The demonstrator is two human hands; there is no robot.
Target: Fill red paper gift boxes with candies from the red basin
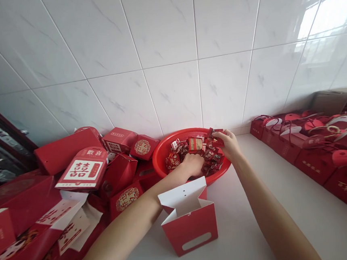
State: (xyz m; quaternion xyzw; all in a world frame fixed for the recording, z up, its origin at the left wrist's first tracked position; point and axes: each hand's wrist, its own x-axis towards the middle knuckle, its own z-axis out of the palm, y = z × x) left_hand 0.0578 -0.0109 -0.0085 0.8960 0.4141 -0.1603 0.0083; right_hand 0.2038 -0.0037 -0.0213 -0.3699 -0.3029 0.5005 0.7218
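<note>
A red plastic basket (157,161) with perforated sides holds many small candies in red wrappers (173,161). My left hand (194,164) reaches down among the candies, its fingertips hidden in the pile. At the basket's right rim, my right hand (229,143) is closed, with thumb and fingers pinching a dark red wrapped candy (214,132). In front of the basket, below my left forearm, a red paper gift box (194,225) stands upright with its white-lined top flaps open. An oval window is cut in its front face.
Many red gift boxes (82,170), some folded and some flat, are heaped at the left. Rows of filled red boxes with cord handles (310,162) line the right side of the white table (243,229). A tiled wall (175,85) rises behind.
</note>
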